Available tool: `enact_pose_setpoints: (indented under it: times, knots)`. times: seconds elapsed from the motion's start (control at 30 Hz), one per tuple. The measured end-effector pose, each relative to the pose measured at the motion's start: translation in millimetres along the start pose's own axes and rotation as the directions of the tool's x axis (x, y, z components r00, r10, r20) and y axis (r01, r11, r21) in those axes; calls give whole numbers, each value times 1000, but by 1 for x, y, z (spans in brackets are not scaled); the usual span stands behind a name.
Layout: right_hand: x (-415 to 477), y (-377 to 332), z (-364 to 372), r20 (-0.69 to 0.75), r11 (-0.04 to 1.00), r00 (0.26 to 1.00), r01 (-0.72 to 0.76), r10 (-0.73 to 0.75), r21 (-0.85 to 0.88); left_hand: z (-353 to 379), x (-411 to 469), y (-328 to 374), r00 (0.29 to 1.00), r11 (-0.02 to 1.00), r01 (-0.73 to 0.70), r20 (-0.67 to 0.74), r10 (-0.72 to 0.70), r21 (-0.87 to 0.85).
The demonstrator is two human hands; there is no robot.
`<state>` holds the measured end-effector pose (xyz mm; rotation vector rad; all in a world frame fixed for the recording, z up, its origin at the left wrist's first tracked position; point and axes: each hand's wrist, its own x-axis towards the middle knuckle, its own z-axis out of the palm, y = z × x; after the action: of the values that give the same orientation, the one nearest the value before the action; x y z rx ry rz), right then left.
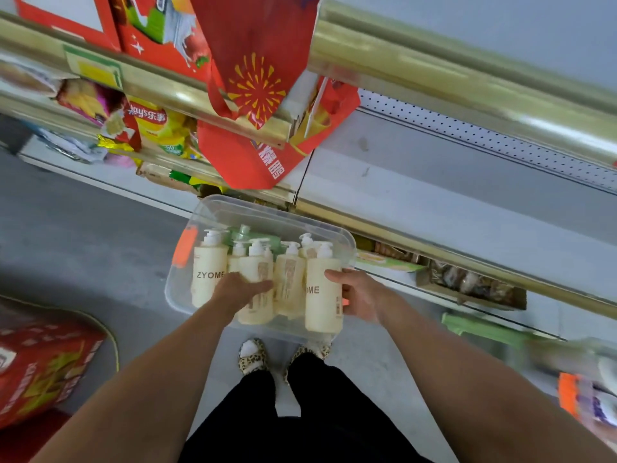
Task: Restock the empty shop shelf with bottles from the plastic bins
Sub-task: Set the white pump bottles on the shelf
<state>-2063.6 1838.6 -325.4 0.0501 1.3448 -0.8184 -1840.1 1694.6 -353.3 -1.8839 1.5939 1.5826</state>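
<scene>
Reaching into the clear rectangular plastic bin (207, 208) with both hands. The bin sits low, just ahead of the feet and below the shelf front.

Contents: cream plastic pump bottles (208, 272) with white pump heads, upright and packed close. A pale green item (247, 233) stands behind them, not identified.

Right hand (362, 295): the thumb lies across the front of the rightmost bottle (322, 302) and the other fingers pass behind it, out of sight. This reads as a grip on that bottle.

Left hand (238, 292): the fingers are fairly straight, laid across the front of a middle bottle and touching it. No curl round it is visible.

Progress (judgement): the pale grey empty shelf (434, 195), with its white perforated back panel (467, 128), carries no bottles. The bin looks full. The restock is at its very start, with every bottle still to go up.

Surroundings: red paper gift bags (257, 78) hang at the left end of the shelf, with yellow crisp packets (150, 125) further left. A red printed carton (40, 362) sits on the floor at the left.

Unclear:
- Cannot tell whether the bin rests on the floor or on something low.
- The lower shelf under the gold rail is partly hidden.
- A blurred object with an orange patch (567, 392) is cut off at the right edge, possibly a second bin.
- Bottle labels are only partly legible.
</scene>
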Motion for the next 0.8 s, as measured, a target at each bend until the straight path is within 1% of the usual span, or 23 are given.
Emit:
enact_pose_setpoints:
  times: [0.1,0.2,0.27,0.4,0.53,0.67,0.8]
  knots:
    - [-14,-4,8,-21,993,1000,16,-13,117,-18,-15,4,984,957,-4,168,55,-289]
    - [-31,-10,26,-37,977,997,70,-63,202,-33,-26,13,957,917,-38,251,148,-397]
    - [-44,-13,43,-82,976,992,110,-96,187,-42,-36,22,928,896,-94,288,236,-433]
    - [-63,-22,70,-149,975,970,204,-190,88,-59,-55,37,868,849,-192,318,381,-493]
    - [-89,-39,81,-130,938,932,344,-338,32,-72,-81,58,827,793,-265,292,480,-549]
    - [-130,-63,88,-93,873,871,487,-482,40,-87,-109,95,786,745,-354,251,564,-566]
    - [-176,-93,92,-92,790,788,613,-609,24,-100,-141,133,685,650,-434,240,688,-623]
